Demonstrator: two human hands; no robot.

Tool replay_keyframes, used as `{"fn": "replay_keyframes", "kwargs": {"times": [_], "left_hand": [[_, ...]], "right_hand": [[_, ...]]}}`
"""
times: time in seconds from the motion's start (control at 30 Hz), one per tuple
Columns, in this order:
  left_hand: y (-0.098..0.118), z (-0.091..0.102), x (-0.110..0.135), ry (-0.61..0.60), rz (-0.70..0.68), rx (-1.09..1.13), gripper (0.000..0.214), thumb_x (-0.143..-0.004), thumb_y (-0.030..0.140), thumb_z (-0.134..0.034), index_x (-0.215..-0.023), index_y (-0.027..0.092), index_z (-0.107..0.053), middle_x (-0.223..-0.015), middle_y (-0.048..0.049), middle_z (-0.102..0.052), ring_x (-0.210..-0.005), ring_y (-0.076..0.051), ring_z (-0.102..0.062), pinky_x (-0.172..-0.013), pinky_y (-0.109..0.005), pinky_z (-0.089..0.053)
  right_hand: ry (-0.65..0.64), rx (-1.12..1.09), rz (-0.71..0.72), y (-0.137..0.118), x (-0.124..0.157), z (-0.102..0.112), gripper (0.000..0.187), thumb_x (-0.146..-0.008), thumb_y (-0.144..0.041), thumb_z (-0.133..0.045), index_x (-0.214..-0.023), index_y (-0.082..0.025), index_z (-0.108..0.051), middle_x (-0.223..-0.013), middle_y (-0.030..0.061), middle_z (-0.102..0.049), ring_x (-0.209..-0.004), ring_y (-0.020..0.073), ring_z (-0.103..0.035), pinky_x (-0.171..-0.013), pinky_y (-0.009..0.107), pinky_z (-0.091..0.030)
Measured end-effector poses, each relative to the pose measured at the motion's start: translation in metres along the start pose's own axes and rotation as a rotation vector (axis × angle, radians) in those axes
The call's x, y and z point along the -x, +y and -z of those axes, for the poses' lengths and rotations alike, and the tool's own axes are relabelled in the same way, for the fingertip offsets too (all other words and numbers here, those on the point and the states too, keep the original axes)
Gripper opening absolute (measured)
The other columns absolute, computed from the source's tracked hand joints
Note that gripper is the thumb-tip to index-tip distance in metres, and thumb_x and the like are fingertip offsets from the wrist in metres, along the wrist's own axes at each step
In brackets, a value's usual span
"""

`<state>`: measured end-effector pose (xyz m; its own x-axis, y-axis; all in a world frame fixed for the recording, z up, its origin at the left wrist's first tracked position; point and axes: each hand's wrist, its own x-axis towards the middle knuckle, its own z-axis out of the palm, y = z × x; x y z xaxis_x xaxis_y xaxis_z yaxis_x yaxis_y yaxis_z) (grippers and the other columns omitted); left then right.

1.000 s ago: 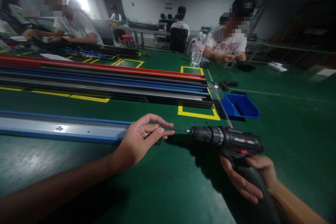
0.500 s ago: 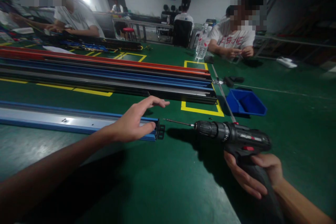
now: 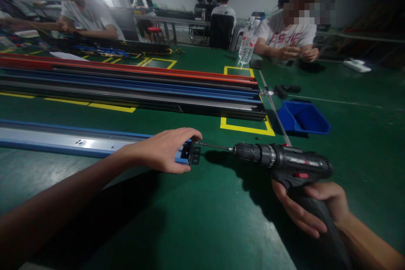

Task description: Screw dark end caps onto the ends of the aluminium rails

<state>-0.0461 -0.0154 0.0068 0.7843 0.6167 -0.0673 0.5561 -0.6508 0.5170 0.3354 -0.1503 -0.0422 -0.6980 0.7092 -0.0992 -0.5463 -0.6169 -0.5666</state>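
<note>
My left hand [image 3: 164, 149] is wrapped over the end of a blue metal rail [image 3: 85, 143], thumb on the near side and fingers on the far side. A black end bracket [image 3: 195, 156] with slots sticks out from that end. My right hand [image 3: 303, 209] grips the handle of a black cordless drill [image 3: 281, 159] with a red switch. Its long thin bit [image 3: 215, 147] points left, with the tip at the rail's end close to my left fingertips. Whether the tip touches a screw cannot be made out.
Several long rails, orange [image 3: 158, 69], blue and black, lie side by side beyond my rail. A blue bin [image 3: 303, 118] stands behind the drill, and water bottles [image 3: 248, 42] farther back. Co-workers sit across the green table [image 3: 196, 219], one at the right [image 3: 284, 36].
My left hand has come down and closed around the rail's end. The drill bit's tip now meets the rail's end, where before there was a small gap.
</note>
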Motion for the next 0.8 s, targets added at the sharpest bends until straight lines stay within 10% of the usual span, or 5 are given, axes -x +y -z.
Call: {"fn": "replay_keyframes", "kwargs": {"times": [0.8], "left_hand": [[0.0045, -0.0004, -0.0008, -0.034, -0.042, -0.091, 0.064, -0.08, 0.047, -0.075, -0.134, 0.023, -0.051, -0.125, -0.0082, -0.06, -0.112, -0.027, -0.059, -0.096, -0.036, -0.044]], "right_hand": [[-0.005, -0.011, -0.108, 0.001, 0.0042, 0.0046, 0.037, -0.088, -0.027, -0.059, -0.117, -0.007, -0.07, -0.079, 0.0064, -0.067, -0.04, 0.0031, -0.047, -0.051, 0.018, -0.056]]}}
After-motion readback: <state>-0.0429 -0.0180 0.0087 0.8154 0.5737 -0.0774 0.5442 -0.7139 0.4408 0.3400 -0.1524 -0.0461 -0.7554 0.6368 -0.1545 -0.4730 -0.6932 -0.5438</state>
